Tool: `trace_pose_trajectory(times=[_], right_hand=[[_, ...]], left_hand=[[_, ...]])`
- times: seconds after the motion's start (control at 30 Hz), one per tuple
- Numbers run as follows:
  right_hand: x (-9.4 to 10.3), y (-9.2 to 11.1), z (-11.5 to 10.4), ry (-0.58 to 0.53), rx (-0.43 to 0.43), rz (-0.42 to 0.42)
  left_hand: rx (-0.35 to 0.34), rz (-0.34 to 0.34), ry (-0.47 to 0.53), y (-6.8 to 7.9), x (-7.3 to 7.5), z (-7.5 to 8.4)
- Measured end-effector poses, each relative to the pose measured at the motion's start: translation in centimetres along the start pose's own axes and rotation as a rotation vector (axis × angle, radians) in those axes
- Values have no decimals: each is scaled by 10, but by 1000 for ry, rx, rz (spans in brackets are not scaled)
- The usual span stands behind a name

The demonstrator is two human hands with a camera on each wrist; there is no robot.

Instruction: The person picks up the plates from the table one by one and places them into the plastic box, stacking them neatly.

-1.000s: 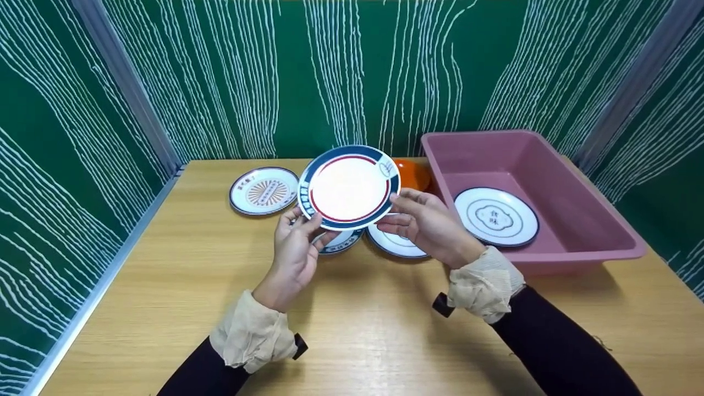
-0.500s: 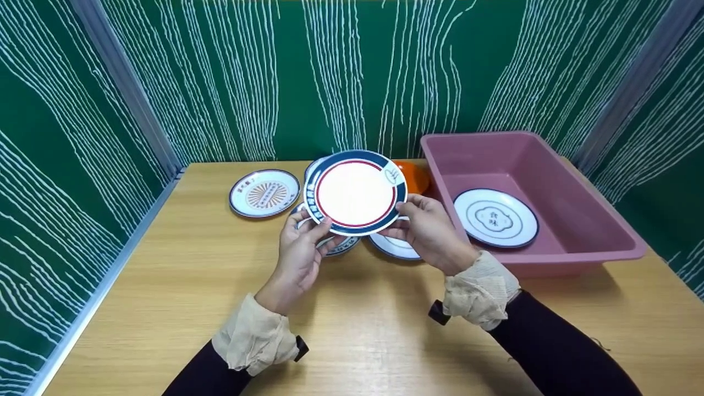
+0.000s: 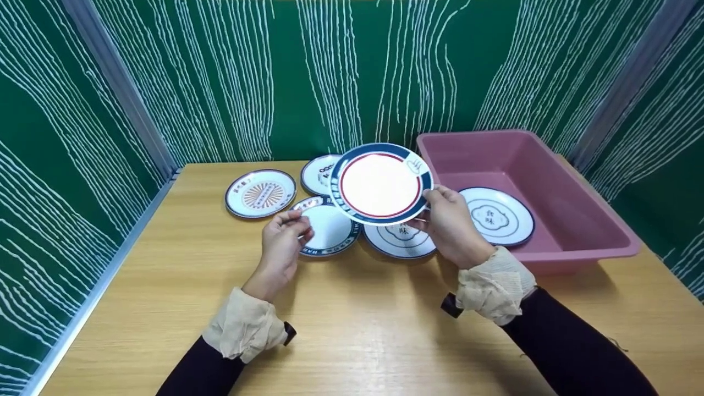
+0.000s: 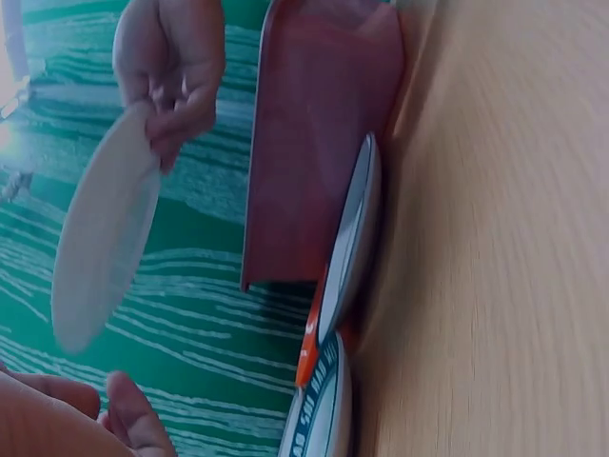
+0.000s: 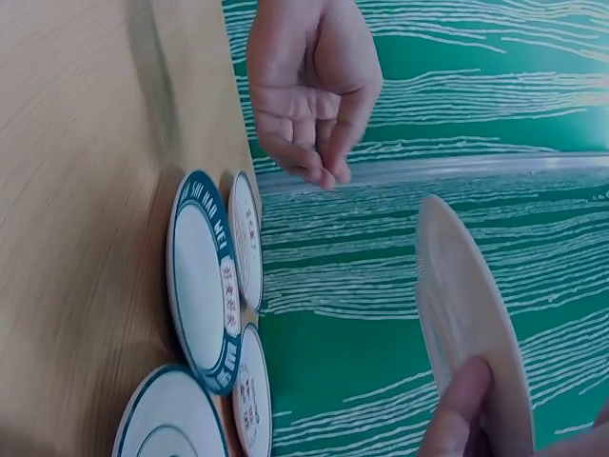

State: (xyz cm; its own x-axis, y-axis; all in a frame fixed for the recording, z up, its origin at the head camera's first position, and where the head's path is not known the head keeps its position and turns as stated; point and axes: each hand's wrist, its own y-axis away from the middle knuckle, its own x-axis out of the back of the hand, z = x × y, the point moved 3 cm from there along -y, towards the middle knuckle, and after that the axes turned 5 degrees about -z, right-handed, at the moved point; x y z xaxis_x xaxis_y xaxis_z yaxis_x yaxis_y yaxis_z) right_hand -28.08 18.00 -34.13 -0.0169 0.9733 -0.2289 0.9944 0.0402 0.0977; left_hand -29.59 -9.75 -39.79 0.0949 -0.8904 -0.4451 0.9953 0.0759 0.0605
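Observation:
My right hand (image 3: 454,223) pinches the right edge of a white plate (image 3: 379,184) with a blue rim and a red ring, held up in the air. In the right wrist view, the thumb lies on the face of this plate (image 5: 476,328). My left hand (image 3: 280,247) is apart from it, fingers loosely bent and holding nothing, over the left edge of a green-rimmed plate (image 3: 330,228) on the table. The left wrist view shows a gap between the left fingertips and the raised plate (image 4: 105,233). Under the raised plate lies a plate with dark characters (image 3: 404,245), partly hidden.
A pink tub (image 3: 599,220) stands at the right with one plate (image 3: 495,214) inside. A sunburst plate (image 3: 261,192) lies at the back left, and another plate (image 3: 316,175) is partly covered from view beside it. Something orange (image 4: 309,347) sits behind the plates. Green walls enclose the table (image 3: 352,330).
The left hand has let go of the raised plate and drawn back slightly left. My right hand has carried the plate to the right, uncovering the green-rimmed plate.

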Motion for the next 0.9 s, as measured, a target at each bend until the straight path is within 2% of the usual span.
trace_pose_trajectory(times=[0.17,0.3,0.43,0.53,0.6,0.77,0.9], right_hand=[[15,-2,0,15,15,68],[30,-3,1,20,13,115],[42,-4,-2,-83,4,149],[51,-2,-5,-165,-1,176],[57,0,-7,-180,-6,205],[72,6,-10,-234,-48,287],[83,8,-13,-297,-63,319]], left_hand=[[41,61,-191,-12,15,0],[77,66,-334,-18,22,-3],[105,40,-470,-24,30,-5],[149,24,-575,-28,36,-6],[183,17,-635,-30,40,-5],[232,8,-698,-33,46,-5],[239,1,-675,-36,50,-8]])
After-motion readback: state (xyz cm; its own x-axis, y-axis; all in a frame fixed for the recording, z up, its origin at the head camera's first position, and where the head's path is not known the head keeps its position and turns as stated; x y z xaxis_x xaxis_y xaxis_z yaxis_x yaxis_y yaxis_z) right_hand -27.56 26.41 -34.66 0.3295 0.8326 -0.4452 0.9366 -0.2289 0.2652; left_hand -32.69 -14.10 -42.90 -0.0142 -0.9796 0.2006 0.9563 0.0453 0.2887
